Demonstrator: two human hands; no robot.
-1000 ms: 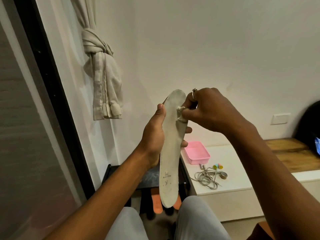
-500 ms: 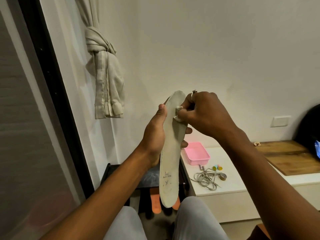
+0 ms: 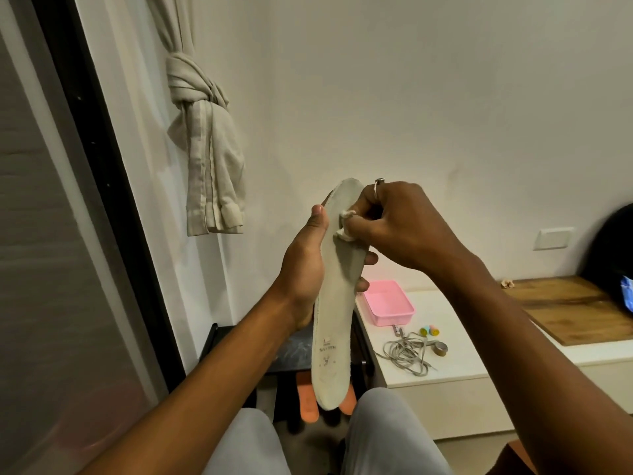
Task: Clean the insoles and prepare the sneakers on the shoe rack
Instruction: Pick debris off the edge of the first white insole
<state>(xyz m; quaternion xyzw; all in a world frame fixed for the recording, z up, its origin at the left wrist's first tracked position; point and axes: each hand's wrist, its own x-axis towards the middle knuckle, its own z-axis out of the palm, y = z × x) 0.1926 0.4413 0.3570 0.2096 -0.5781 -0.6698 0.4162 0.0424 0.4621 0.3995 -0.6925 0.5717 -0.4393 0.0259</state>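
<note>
Barely shifted, my right hand [image 3: 404, 228] keeps pinching a white wad [image 3: 344, 226] against the insole [image 3: 334, 320], probably light and bendy, gripped mid-length by my left hand [image 3: 305, 272].

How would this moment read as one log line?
phase: insole cleaning | left hand: grips insole | right hand: pinches white wad against insole | shoelaces: on white ledge

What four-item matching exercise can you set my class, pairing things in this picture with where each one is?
Things:
1 insole
2 white wad
3 pink tray
4 grey laces

Places:
A pinched in the right hand
B tangled on the white ledge, nearer the camera
C gripped upright by the left hand
D on the white ledge, near the wall

Pairs: 1-C; 2-A; 3-D; 4-B
</note>
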